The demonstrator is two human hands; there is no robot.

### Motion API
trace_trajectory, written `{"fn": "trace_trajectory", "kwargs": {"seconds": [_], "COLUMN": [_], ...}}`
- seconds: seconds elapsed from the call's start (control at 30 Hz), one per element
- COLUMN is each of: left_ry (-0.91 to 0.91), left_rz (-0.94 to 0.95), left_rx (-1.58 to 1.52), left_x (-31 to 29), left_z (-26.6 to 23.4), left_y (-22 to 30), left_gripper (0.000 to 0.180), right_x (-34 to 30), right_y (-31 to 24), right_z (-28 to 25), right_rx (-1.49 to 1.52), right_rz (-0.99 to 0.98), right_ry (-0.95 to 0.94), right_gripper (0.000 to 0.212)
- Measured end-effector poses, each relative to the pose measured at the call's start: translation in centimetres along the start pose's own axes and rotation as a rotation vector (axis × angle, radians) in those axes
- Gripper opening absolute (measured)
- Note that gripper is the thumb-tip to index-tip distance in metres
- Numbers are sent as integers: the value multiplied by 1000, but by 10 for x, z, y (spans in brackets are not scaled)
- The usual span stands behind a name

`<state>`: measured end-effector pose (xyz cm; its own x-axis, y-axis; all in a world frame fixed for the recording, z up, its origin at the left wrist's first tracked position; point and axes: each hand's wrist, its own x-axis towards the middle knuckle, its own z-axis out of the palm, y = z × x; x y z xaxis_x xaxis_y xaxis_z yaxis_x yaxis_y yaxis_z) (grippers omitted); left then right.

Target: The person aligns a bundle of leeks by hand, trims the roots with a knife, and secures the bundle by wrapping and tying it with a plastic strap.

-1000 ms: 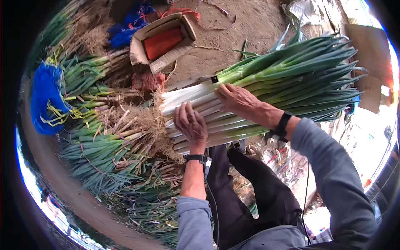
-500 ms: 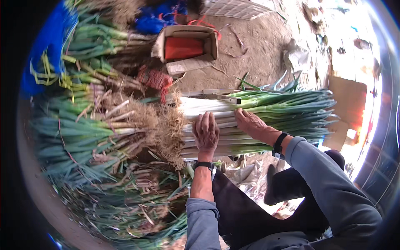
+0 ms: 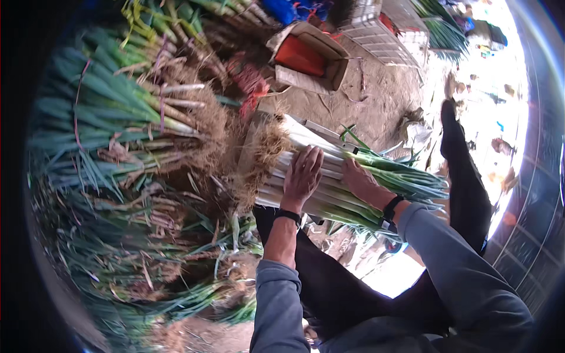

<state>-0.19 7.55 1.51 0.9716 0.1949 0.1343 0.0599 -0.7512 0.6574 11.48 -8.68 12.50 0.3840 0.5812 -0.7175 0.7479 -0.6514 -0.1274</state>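
A thick row of long green onions (image 3: 321, 197) lies before me, with roots to the left, white stalks in the middle and green leaves to the right. My left hand (image 3: 303, 176) rests on the white stalks near the roots, its fingers laid along them and slightly apart. Farther right, where white turns green, my right hand (image 3: 365, 185) bends its fingers closed onto the stalks; its fingertips are partly hidden. A metal bar with a black end (image 3: 355, 150) shows at the far side of the row.
More green onions (image 3: 106, 117), some tied, heap along the left. Beyond the row are a cardboard box (image 3: 335, 73) with something red inside, a red net (image 3: 250, 82) and a white crate (image 3: 382, 44). My dark-trousered leg (image 3: 465, 176) stretches out at right.
My view has turned, so the row now slants down to the right. Both hands stay on the stalks. My right leg now reaches out past the leaf ends.
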Motion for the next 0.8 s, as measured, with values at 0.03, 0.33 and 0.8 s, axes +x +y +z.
{"fn": "trace_trajectory", "kwargs": {"seconds": [0.03, 0.33, 0.8], "left_ry": [18, -23, -121], "left_rz": [-27, -95, -108], "left_rx": [2, -124, 20], "left_x": [0, -19, 7], "left_z": [0, 6, 5], "left_y": [0, -2, 18], "left_gripper": [54, 61, 60], "right_x": [4, 28, 95], "right_y": [5, 49, 83], "right_z": [2, 46, -131], "right_rx": [29, -321, 421], "right_rz": [27, -248, -181], "right_ry": [-15, -133, -236], "right_gripper": [32, 40, 31]}}
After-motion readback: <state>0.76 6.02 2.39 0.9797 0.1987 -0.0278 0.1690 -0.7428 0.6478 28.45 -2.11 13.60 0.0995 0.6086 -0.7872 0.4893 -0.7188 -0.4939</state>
